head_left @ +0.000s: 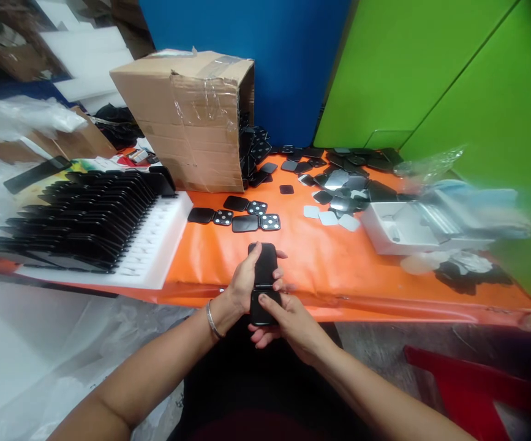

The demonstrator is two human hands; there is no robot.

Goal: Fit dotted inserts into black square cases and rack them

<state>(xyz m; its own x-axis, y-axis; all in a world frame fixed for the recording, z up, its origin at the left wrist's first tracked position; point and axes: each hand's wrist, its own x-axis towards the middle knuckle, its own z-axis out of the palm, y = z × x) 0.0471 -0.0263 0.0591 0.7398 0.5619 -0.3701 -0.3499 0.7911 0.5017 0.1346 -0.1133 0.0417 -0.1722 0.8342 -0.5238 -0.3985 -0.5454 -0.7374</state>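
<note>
Both of my hands hold one black hinged two-panel piece [265, 262] upright in front of me, just over the table's front edge. My left hand [243, 283] wraps round its upper, longer panel, thumb along the left side and fingertips showing at the right. The lower, shorter panel is gripped by my right hand [288, 317], its thumb pressed on the face and its fingers underneath. Beyond my hands lie several similar unfolded pieces [245, 223], each with a plain black panel and a smaller panel with pale round spots.
On the orange-covered table [219, 260], a white foam tray [155, 260] at left holds rows of black panels [86, 220]. A cardboard box [187, 128] lies with black parts spilling out. Loose plates [338, 180] and a white box [398, 228] are at right; a red stool [462, 380] is below.
</note>
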